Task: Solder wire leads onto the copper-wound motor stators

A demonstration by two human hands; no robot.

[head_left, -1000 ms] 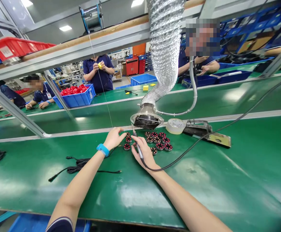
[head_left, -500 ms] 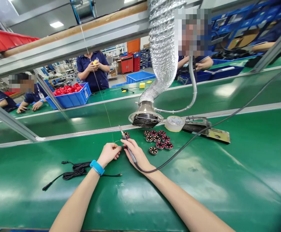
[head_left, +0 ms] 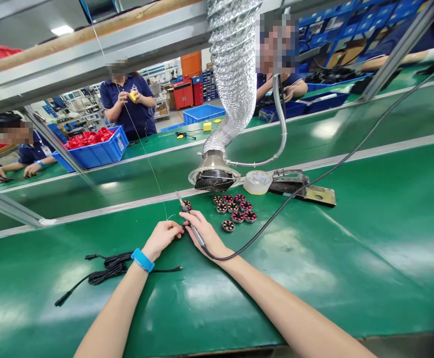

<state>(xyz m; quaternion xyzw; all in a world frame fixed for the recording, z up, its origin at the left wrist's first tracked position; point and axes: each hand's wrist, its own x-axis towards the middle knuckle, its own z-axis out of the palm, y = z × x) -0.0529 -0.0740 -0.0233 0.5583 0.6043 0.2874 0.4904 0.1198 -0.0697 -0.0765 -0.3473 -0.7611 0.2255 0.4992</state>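
Observation:
My right hand (head_left: 207, 234) is closed round a soldering iron (head_left: 199, 235), its tip pointing up and away from me. My left hand (head_left: 161, 239) pinches a thin solder wire (head_left: 150, 166) that runs down from the spool overhead; a loose end curls above the fingers. The fingertips of both hands almost meet over a small dark piece, mostly hidden. Just beyond the iron lies one wound motor stator (head_left: 187, 204). Several more stators (head_left: 232, 208) with copper and red windings are grouped to the right. A coiled black cable (head_left: 110, 268) rests left of my left wrist.
A fume extractor hood (head_left: 215, 174) hangs low behind the stators. Beside it are a tape roll (head_left: 258, 183) and a metal stand (head_left: 319, 194). The iron's black cord (head_left: 276, 219) crosses the green bench. Co-workers sit and stand beyond, near a blue bin (head_left: 107, 151).
The whole view has shifted, so the bench and hood appear further left. Both hands keep the same hold, close together. The standing co-worker's hands have moved slightly around a yellow item.

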